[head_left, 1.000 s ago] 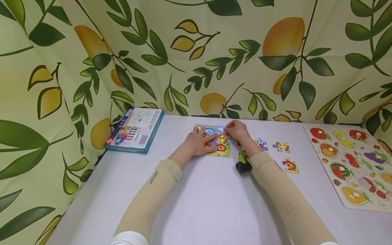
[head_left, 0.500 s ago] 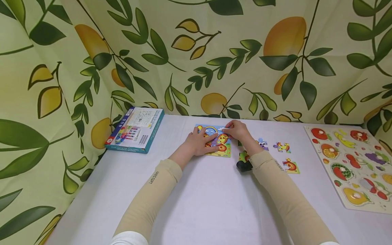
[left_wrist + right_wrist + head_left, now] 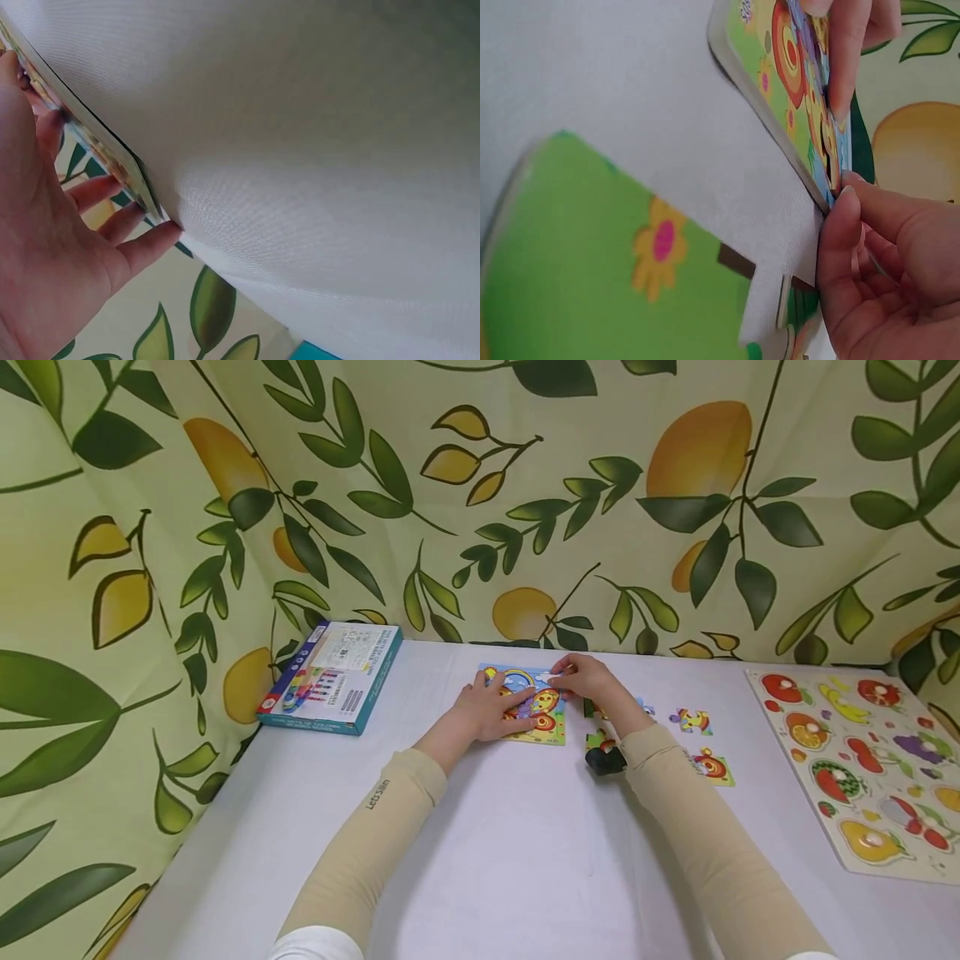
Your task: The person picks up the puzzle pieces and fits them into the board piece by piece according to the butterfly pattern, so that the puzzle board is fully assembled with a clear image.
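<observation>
A square jigsaw puzzle (image 3: 550, 732) with a rainbow, a butterfly and a snail lies flat near the back of the table. My left hand (image 3: 487, 706) rests on its left part with fingers spread; the left wrist view shows fingertips along the puzzle's edge. At the upper right corner my right hand (image 3: 590, 683) pinches a light blue puzzle piece (image 3: 844, 152) between thumb and forefinger. Dark gaps show beside that piece in the right wrist view. A loose green piece with a flower (image 3: 622, 255) lies close to the right hand, partly under the forearm in the head view.
More loose pieces lie to the right, including a yellow and red one (image 3: 694, 721) and a snail piece (image 3: 715, 768). At the far right is a fruit puzzle board (image 3: 806, 739). A teal-edged box (image 3: 330, 677) sits back left. A patterned curtain (image 3: 450, 560) hangs behind the table.
The right wrist and forearm shift slightly to the right, while the right fingers stay at the puzzle's upper right corner. The left hand keeps its place.
</observation>
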Motion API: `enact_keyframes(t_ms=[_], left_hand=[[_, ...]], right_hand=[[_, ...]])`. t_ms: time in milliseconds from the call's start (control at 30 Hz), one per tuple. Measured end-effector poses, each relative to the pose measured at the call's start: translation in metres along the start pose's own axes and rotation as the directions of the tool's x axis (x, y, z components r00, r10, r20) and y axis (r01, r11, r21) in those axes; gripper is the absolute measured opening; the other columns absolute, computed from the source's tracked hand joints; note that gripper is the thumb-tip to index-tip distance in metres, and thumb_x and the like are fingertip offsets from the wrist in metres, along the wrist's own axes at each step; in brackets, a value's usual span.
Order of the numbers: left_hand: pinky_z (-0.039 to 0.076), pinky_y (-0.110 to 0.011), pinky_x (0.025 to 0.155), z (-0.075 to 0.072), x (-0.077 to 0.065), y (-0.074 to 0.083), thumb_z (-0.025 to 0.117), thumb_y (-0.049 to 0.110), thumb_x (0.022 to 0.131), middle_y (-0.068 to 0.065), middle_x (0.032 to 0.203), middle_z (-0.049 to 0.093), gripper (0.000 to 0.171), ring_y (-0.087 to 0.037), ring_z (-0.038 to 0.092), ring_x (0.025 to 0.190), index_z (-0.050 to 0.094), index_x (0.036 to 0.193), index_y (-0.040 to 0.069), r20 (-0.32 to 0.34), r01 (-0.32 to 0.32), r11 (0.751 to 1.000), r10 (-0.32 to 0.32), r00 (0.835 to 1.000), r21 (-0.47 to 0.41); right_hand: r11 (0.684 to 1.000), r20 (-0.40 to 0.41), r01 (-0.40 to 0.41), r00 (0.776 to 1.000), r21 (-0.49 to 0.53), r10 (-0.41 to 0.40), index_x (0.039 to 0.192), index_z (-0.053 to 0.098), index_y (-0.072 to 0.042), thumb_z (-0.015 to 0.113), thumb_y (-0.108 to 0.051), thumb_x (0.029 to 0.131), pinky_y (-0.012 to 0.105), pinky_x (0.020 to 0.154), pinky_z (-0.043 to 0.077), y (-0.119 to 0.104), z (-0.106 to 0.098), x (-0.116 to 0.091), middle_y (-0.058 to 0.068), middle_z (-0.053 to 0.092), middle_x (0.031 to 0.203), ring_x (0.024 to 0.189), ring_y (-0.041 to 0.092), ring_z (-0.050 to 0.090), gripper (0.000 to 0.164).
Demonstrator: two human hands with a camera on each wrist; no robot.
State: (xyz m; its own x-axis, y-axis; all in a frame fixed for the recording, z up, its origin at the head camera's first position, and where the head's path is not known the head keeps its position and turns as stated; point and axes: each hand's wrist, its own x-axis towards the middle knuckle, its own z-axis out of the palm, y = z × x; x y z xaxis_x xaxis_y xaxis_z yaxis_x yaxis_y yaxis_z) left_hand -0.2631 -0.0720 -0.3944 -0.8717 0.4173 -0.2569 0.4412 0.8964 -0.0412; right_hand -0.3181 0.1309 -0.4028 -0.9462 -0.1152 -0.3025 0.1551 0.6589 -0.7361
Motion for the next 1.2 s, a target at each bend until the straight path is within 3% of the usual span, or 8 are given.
enact_keyframes(t_ms=[467, 967, 1200], left_hand=[[0.035, -0.05, 0.108, -0.0009, 0.0013, -0.0034, 0.038, 0.073, 0.091, -0.017, 0.157, 0.021, 0.071, -0.042, 0.022, 0.14, 0.022, 0.153, 0.044, -0.018, -0.001, 1.0, 0.001, 1.0, -0.022], [0.035, -0.048, 0.109, 0.0001, 0.0001, -0.0034, 0.037, 0.073, 0.091, -0.017, 0.157, 0.022, 0.07, -0.041, 0.023, 0.139, 0.023, 0.153, 0.044, -0.028, -0.001, 1.0, 0.0, 1.0, -0.019], [0.034, -0.05, 0.109, 0.0003, 0.0009, -0.0022, 0.035, 0.074, 0.091, -0.015, 0.159, 0.02, 0.071, -0.043, 0.021, 0.141, 0.021, 0.153, 0.044, -0.011, 0.003, 1.0, -0.003, 1.0, 0.003]], right_hand=[[0.999, 0.051, 0.026, 0.998, 0.035, -0.027, 0.125, 0.054, -0.003, 0.065, -0.02, 0.095, 0.018, 0.062, 0.045, 0.0011, -0.0049, -0.0006, 0.009, 0.046, 0.096, 0.067, 0.011, 0.052, 0.035], [0.999, 0.017, -0.002, 1.0, 0.051, 0.001, 0.117, 0.055, -0.002, 0.071, -0.02, 0.091, 0.019, 0.06, 0.044, -0.0017, -0.0039, -0.0015, 0.007, 0.047, 0.089, 0.06, 0.009, 0.053, 0.035], [0.999, -0.006, 0.008, 1.0, 0.052, -0.008, 0.117, 0.055, -0.004, 0.067, -0.021, 0.094, 0.02, 0.06, 0.045, -0.0016, -0.0009, -0.0027, 0.008, 0.045, 0.09, 0.06, 0.01, 0.052, 0.031]])
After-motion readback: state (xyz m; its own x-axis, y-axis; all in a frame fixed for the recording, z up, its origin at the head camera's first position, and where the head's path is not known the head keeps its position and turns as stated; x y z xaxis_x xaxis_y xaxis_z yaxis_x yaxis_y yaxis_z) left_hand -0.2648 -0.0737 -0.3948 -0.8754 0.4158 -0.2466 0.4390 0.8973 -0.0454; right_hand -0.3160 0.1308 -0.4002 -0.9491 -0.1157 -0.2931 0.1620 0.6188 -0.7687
